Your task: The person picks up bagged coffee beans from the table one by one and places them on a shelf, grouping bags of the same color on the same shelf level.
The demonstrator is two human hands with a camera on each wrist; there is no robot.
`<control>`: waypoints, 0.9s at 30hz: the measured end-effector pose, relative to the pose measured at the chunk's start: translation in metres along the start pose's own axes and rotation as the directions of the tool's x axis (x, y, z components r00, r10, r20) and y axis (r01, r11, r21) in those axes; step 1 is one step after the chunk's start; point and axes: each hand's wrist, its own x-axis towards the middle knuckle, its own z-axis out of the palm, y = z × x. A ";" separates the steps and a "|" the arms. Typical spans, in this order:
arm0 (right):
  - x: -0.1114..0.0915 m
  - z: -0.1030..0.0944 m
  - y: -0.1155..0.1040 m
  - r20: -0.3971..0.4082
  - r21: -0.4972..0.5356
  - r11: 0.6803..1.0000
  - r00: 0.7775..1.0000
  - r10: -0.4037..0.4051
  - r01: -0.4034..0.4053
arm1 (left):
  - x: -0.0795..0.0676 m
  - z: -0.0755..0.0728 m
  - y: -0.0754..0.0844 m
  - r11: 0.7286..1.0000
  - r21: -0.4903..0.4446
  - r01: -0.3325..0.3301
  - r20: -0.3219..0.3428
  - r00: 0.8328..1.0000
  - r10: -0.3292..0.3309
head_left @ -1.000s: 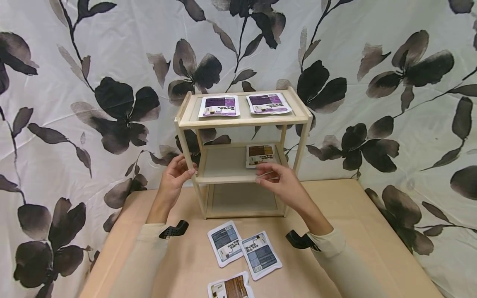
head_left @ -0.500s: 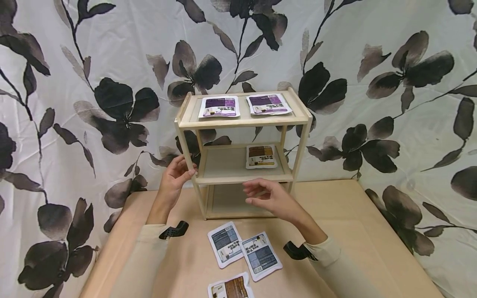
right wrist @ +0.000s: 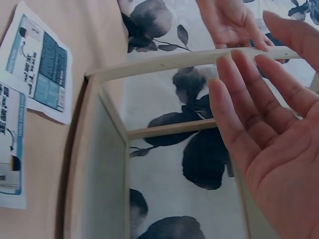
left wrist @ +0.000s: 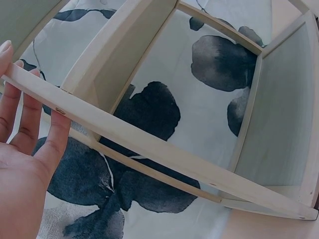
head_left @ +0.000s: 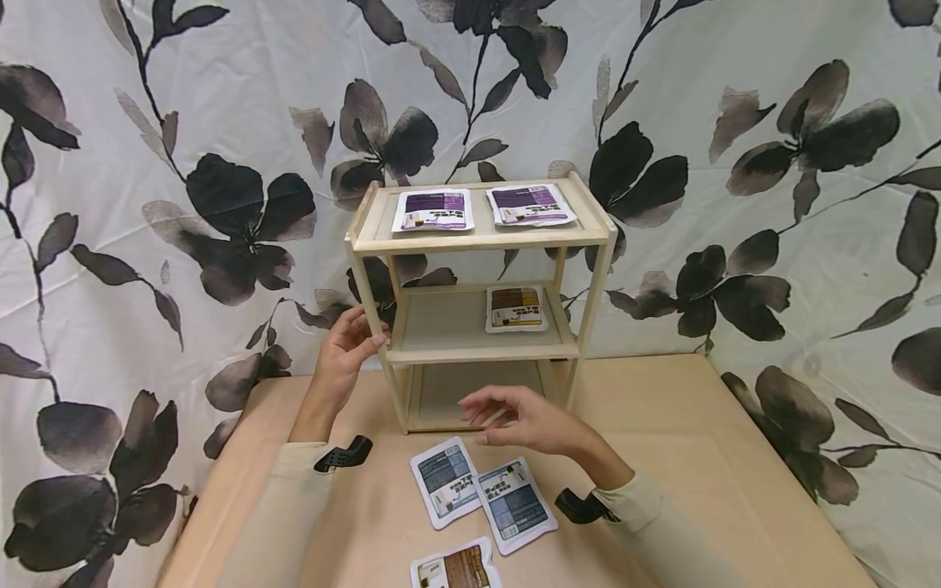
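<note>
A small three-tier wooden shelf (head_left: pixel 481 356) stands on the table. My left hand (head_left: pixel 344 359) holds its left front post (left wrist: pixel 134 132), thumb on one side and fingertips behind. Lower down, in front of the bottom tier, hovers my right hand (head_left: pixel 525 420), fingers relaxed and nothing in them. Just below it on the table lie two flat white-edged pouches with blue labels, a left one (head_left: pixel 444 482) and a right one (head_left: pixel 516 506), their edges meeting. A brown-labelled pouch (head_left: pixel 516 309) rests on the middle tier's right half.
On the top tier lie two purple-labelled pouches, one left (head_left: pixel 434 210) and one right (head_left: pixel 532 204). Another brown-labelled pouch (head_left: pixel 457 565) is cut off at the front of the table (head_left: pixel 647 416). A floral cloth (head_left: pixel 735 163) hangs behind the shelf.
My right hand has come away from the brown-labelled pouch on the middle tier, moving down and toward me. My left hand has stayed at the post.
</note>
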 end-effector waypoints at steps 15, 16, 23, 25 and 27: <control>-0.001 0.024 0.026 0.291 0.058 0.998 0.957 -0.019 0.002 | -0.001 0.001 0.003 1.000 -0.002 0.010 -0.005 1.000 -0.010; -0.002 0.026 0.028 0.303 0.067 0.998 0.953 -0.024 0.003 | -0.001 0.001 0.003 1.000 0.000 0.009 -0.004 1.000 -0.009; -0.009 0.043 0.044 0.368 0.073 0.997 0.930 -0.010 -0.019 | -0.003 0.002 0.005 1.000 0.009 0.005 -0.003 1.000 -0.005; -0.012 0.049 0.047 0.388 0.061 0.998 0.922 0.003 -0.029 | -0.003 0.002 0.004 1.000 0.014 0.006 -0.006 1.000 -0.006; -0.015 0.056 0.050 0.410 0.055 0.998 0.912 0.013 -0.039 | -0.004 0.002 0.004 1.000 0.018 0.005 -0.007 1.000 -0.005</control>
